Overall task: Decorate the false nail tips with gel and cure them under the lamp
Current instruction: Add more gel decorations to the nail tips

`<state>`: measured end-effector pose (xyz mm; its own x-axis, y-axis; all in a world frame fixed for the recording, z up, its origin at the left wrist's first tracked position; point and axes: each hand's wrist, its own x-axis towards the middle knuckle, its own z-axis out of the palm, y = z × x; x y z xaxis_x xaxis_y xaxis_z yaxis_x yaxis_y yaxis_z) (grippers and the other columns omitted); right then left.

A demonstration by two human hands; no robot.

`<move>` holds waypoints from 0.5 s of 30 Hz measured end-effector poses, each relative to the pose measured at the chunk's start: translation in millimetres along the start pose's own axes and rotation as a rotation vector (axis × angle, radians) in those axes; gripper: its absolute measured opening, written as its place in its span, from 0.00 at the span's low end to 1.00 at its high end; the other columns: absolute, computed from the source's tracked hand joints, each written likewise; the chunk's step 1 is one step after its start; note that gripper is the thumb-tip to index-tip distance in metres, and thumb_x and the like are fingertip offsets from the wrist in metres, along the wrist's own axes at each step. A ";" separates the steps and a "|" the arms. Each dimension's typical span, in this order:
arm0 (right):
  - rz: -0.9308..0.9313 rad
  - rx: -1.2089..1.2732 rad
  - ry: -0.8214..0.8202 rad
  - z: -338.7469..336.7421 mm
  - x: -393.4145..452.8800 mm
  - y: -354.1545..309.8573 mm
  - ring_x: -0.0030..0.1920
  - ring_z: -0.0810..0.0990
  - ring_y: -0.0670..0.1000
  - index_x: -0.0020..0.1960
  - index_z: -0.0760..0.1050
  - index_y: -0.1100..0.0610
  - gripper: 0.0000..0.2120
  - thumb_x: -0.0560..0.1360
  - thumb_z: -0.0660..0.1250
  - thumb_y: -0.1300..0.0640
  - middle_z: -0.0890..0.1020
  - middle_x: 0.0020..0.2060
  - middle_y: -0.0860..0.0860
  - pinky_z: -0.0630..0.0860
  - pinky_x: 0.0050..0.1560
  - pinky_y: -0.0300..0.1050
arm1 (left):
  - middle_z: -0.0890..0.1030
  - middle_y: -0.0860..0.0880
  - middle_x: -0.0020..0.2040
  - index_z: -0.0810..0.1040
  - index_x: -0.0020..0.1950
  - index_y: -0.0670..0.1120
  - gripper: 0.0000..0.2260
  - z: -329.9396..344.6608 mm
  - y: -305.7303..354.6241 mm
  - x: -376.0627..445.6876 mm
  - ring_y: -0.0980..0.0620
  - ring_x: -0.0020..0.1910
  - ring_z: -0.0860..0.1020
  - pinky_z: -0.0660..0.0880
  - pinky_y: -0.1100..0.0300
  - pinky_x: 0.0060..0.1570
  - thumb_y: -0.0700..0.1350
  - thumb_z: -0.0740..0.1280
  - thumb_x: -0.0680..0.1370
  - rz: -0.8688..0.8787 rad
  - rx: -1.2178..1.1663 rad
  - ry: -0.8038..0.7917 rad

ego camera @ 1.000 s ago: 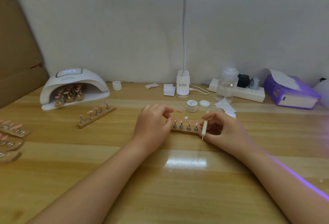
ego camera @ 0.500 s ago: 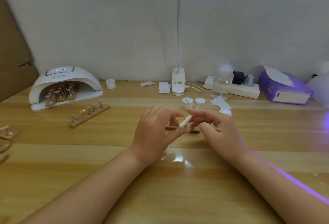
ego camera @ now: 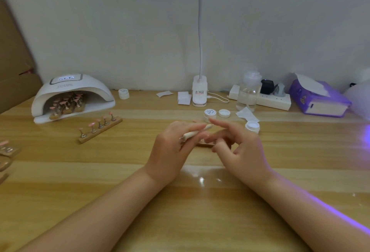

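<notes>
My left hand grips the white dotting pen; right hand loose, fingers relaxed (holding nothing), over the mostly hidden nail strip mid-table.

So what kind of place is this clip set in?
Most likely a home or small-studio nail workbench: a nail curing lamp holds strips of pink tips, another wooden holder of nail tips lies on the wooden desk, and small gel pots stand nearby.

Head view: forward-down, close over hands.
</notes>
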<state>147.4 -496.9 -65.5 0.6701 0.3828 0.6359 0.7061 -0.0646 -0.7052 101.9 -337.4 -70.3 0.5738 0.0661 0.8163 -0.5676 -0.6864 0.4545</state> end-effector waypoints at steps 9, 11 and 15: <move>0.277 -0.595 -0.055 -30.8 16.0 31.7 0.43 0.70 0.46 0.48 0.76 0.49 0.15 0.66 0.66 0.41 0.72 0.36 0.43 0.65 0.43 0.41 | 0.77 0.58 0.34 0.73 0.49 0.58 0.03 -5.4 0.3 1.8 0.58 0.37 0.77 0.70 0.73 0.36 0.51 0.60 0.79 -0.189 -0.060 0.160; 0.326 -0.640 -0.164 -30.8 16.6 35.0 0.47 0.69 0.46 0.49 0.76 0.45 0.19 0.64 0.66 0.35 0.71 0.39 0.42 0.66 0.47 0.41 | 0.78 0.58 0.34 0.73 0.48 0.57 0.03 -6.0 -3.4 2.3 0.56 0.37 0.77 0.71 0.72 0.37 0.51 0.60 0.80 -0.253 -0.073 0.201; 0.300 -0.697 -0.271 -28.3 17.9 41.1 0.49 0.69 0.48 0.47 0.79 0.43 0.18 0.65 0.66 0.33 0.70 0.40 0.41 0.68 0.50 0.44 | 0.78 0.61 0.35 0.74 0.46 0.54 0.05 -5.9 -11.1 4.6 0.62 0.36 0.76 0.72 0.72 0.39 0.51 0.60 0.80 -0.383 -0.136 0.265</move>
<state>194.9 -518.8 -74.2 0.8380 0.4628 0.2891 0.5455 -0.7258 -0.4192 107.4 -325.2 -69.5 0.5965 0.4898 0.6358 -0.4269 -0.4772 0.7681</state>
